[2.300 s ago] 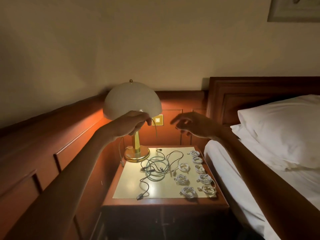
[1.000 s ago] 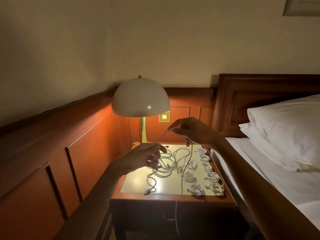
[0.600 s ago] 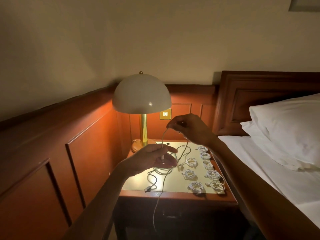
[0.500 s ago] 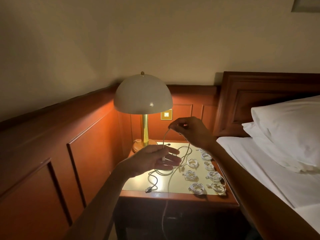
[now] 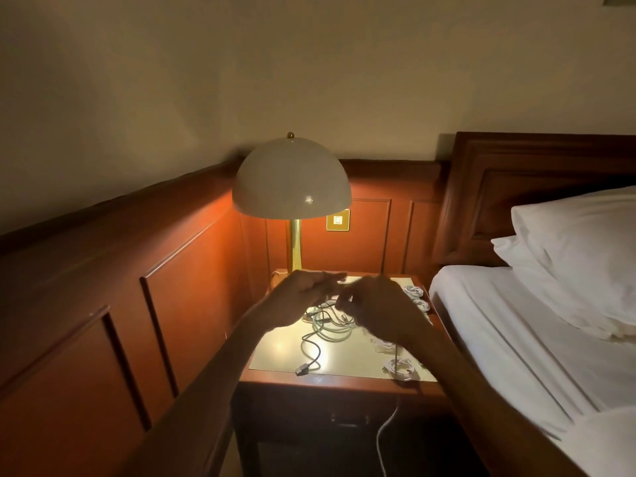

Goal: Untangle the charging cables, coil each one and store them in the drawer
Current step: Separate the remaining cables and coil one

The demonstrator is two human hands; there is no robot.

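Observation:
My left hand and my right hand meet above the nightstand, both blurred by motion. Between them they hold a white cable. My right hand pinches it with curled fingers, and its loose end hangs down past the dark drawer front, which looks closed. My left hand's fingers stretch toward the right hand, and its grip is blurred. Under the hands lies a tangle of dark and pale cables. Several small white coiled cables sit along the right side of the top, partly hidden by my right arm.
A lit lamp with a dome shade and brass stem stands at the back left of the nightstand. Wood panelling runs along the left wall. A bed with white sheets and a pillow adjoins on the right, under a wooden headboard.
My right hand came down from chest height to meet my left hand just above the tangle. The hanging white cable now drops from the right hand, further right than before.

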